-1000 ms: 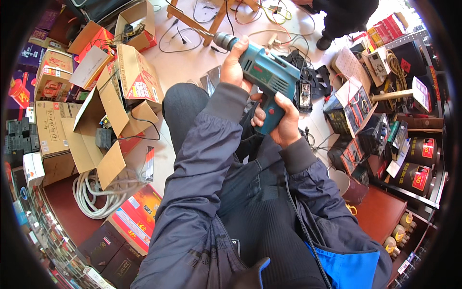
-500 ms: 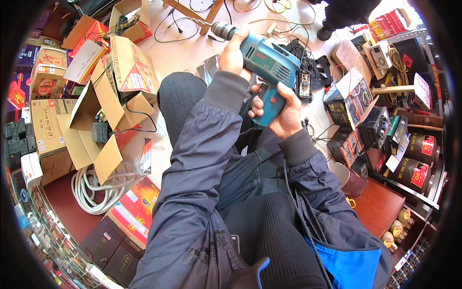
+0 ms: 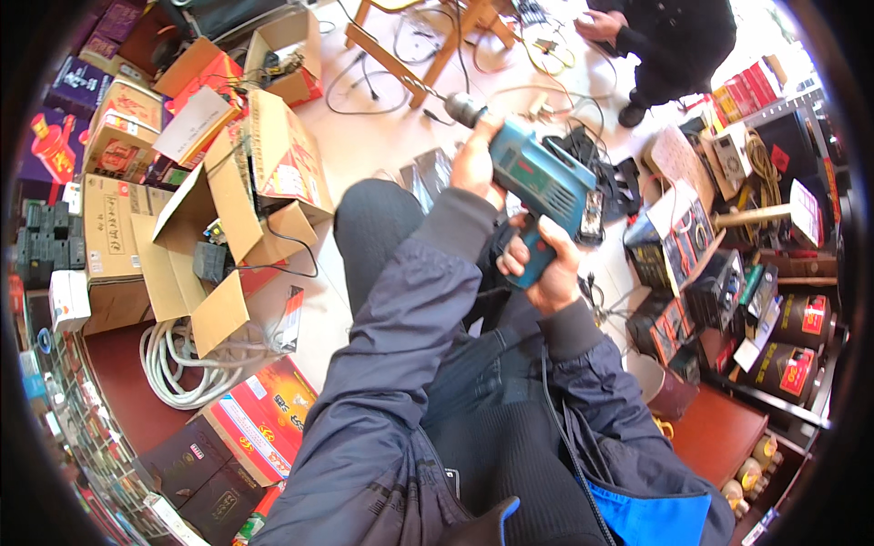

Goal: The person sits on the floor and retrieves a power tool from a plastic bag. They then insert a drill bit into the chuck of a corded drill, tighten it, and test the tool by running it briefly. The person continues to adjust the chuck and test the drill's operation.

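A teal power drill [image 3: 544, 180] with a long bit in its metal chuck is held up in front of me, tilted so the bit points to the upper left. My left hand [image 3: 477, 166] wraps round the front of its body, just behind the chuck. Around the handle closes my right hand [image 3: 550, 267], its fingers at the trigger side and its thumb across the back. The drill bit [image 3: 421, 87] is in the air, with a wooden stool leg behind it in the picture.
Open cardboard boxes [image 3: 202, 244] and a coil of grey hose [image 3: 173, 369] lie to the left. A wooden stool [image 3: 390, 56] and loose cables stand beyond. At far right are boxed goods [image 3: 669, 238] and a hammer [image 3: 760, 217]. Another person [image 3: 678, 41] in dark clothes is at the top right.
The drill and both hands sit lower and farther right in the picture, as the whole view has shifted. More of the stool and the other person, including a hand, now shows.
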